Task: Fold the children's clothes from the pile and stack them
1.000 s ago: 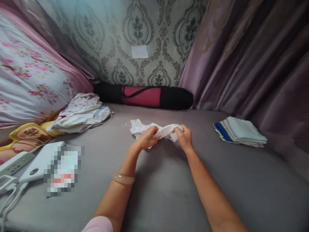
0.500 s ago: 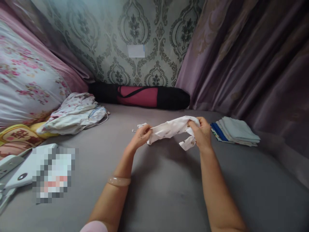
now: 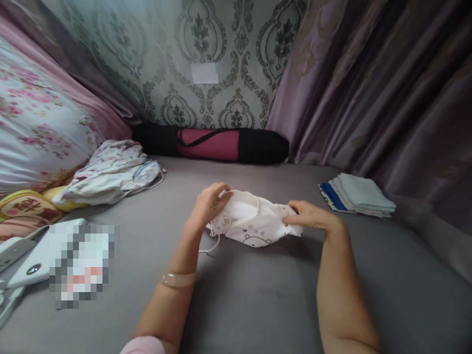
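A small white baby garment point(image 3: 254, 221) with a printed bear face and dots is stretched between my hands, just above the grey bed sheet. My left hand point(image 3: 214, 201) pinches its left end, beside a gathered opening, and a thin white string hangs below onto the sheet. On the other side my right hand point(image 3: 304, 215) grips the right end between thumb and fingers. The inside of the garment shows near my left hand. Exactly which type of garment it is, I cannot tell. A pale bangle point(image 3: 179, 280) circles my left wrist area.
Folded cloths point(image 3: 363, 194) are stacked at the right. Crumpled clothes point(image 3: 114, 172) lie at the left by a floral pillow point(image 3: 40, 132). A black and red long bag point(image 3: 210, 145) rests along the wall. A white device point(image 3: 47, 255) and a power strip point(image 3: 16, 250) sit at lower left.
The garment was a narrow, bunched strip and now hangs wider, its bear print facing me. My right hand has lowered and turned inward; my left hand has shifted slightly.
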Tool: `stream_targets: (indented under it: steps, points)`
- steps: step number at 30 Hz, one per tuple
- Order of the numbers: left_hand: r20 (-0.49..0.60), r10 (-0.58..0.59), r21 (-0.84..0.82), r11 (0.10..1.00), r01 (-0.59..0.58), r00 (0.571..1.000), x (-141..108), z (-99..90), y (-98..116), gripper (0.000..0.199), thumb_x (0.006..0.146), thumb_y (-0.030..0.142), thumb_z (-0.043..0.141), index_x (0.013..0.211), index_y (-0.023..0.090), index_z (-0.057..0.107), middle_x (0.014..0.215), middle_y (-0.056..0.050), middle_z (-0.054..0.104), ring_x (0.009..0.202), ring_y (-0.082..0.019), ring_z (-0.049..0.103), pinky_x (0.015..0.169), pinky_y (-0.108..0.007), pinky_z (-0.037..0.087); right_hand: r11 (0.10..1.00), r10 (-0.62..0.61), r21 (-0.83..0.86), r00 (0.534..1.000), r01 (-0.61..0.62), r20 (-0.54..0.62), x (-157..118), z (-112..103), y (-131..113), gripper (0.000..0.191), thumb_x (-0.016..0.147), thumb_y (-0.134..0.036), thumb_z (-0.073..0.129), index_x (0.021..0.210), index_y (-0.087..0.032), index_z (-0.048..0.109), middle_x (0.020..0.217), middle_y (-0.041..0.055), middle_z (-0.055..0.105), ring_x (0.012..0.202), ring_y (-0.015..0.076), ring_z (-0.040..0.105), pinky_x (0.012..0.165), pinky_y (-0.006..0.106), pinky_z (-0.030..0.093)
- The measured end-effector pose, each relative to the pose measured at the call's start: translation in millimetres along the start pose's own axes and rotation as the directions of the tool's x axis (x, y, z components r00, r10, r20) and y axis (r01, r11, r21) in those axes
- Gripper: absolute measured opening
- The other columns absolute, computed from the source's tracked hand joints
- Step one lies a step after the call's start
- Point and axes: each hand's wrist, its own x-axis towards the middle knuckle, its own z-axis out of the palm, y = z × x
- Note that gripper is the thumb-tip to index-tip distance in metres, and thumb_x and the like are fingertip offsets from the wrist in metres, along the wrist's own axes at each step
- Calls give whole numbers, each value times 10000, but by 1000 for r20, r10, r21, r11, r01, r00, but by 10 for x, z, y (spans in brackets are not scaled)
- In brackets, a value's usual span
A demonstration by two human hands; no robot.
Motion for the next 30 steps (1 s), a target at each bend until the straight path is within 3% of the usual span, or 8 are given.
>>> stream_targets:
  steps: [3,6,10,15,18,21,24,30]
  points:
    - [302,-32,85,996,6,953,-30,281,-230,189,876,309,516,949,231,672,918,-44,683,784,-182,599,714,-264,424,990,113,-93,989,-104,100,121,72,262,248,515,-321,782,666,-187,638,625,-22,609,551,114,519,471,204,337]
    - [416,-46,122,993,-6,908,-50,404,-328,209,878,284,496,952,219,680,902,-57,689,808,-202,617,713,-264,425,981,172,-117,977,-157,126,153,104,478,230,519,-324,784,634,-193,634,582,-31,598,524,112,511,471,210,329]
    - [408,-56,111,994,11,911,-53,355,-290,214,879,270,486,954,218,680,880,-49,693,795,-194,623,701,-249,421,984,145,-102,989,-146,-18,144,125,511,196,644,-376,723,649,-196,647,573,-18,616,530,123,523,497,225,347]
    - [368,25,-10,1000,-23,930,-33,284,-226,208,877,278,488,921,221,683,826,-20,689,726,-170,601,661,-239,406,987,-157,-84,957,140,-243,351,381,104,250,876,-294,484,855,-202,715,877,41,725,833,169,638,752,261,447]
    - [331,36,-40,999,-24,943,-20,259,-208,218,880,305,489,908,218,687,789,-10,680,686,-158,579,637,-234,398,949,-291,100,952,300,-95,485,609,-60,261,873,-224,478,1016,-204,696,1057,38,711,962,160,633,853,261,456]
    - [304,29,-70,998,-8,952,-11,233,-191,229,875,313,488,898,206,689,794,-12,678,698,-153,573,644,-228,399,934,-294,234,953,270,74,529,733,-66,331,846,-199,516,1153,-186,639,1054,50,704,921,153,639,816,262,480]
    - [313,5,-126,991,37,950,-10,213,-177,244,870,319,484,896,186,687,809,-15,679,733,-153,579,659,-220,405,948,-239,237,968,214,80,522,732,-22,417,821,-212,558,1229,-127,586,981,82,696,860,162,629,768,272,483]
    - [331,-43,-168,980,104,943,-7,172,-210,312,874,418,496,899,177,692,804,-9,671,725,-148,561,639,-214,401,946,-271,196,962,257,46,510,673,1,220,811,-261,553,906,-113,685,822,55,663,720,153,581,643,257,440]
